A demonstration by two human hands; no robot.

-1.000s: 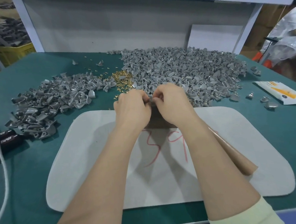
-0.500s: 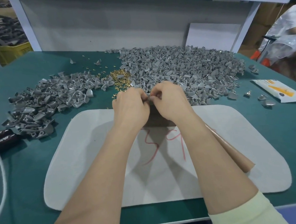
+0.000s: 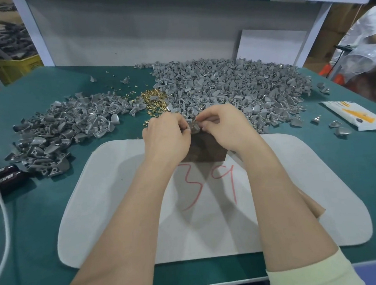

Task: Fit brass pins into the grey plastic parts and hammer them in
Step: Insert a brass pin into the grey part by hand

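Head view, left hand (image 3: pixel 167 139), right hand (image 3: pixel 225 126) — pinching grey part (image 3: pixel 194 128) (curved)

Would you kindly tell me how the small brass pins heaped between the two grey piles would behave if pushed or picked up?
The small brass pins would probably scatter rather than move together, since strays already dot the green table cover. Being tiny, each likely weighs little and needs a fingertip pinch. Their headed shape suggests they may roll.

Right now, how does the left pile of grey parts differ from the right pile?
The left pile is smaller; the right pile is far larger. The right pile reaches back near the wall, the left pile stops short of it. Both are loose grey parts on the green table.
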